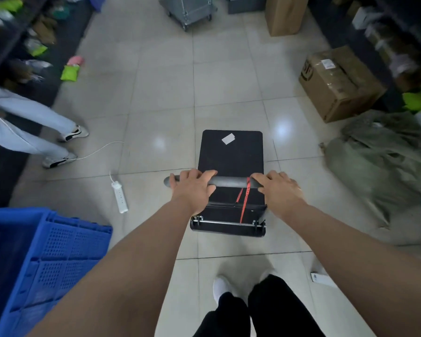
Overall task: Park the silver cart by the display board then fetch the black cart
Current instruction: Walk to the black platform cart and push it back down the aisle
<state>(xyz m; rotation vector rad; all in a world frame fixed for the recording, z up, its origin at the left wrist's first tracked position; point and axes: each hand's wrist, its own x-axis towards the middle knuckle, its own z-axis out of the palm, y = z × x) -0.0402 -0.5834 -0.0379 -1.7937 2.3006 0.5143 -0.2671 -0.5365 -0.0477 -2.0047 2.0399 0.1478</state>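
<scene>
Black cart, a flat platform trolley, stands on the pale tiled floor at centre frame, directly ahead of the person's feet. A small white label lies on its deck near the far edge. Its grey handle bar runs crosswise at the near end, with a red strap tied on it and hanging down. Left hand is wrapped over the bar's left end, fingers curled closed around it; right hand clamps the right end in the same way. Silver cart sits well apart at the top of the view, beside a tall cardboard box. A white power strip with its cord lies on the floor left of the black cart. A blue plastic crate fills the lower left corner. Another person's legs stand at the left edge. A second cardboard box and a green sack rest at the right.
</scene>
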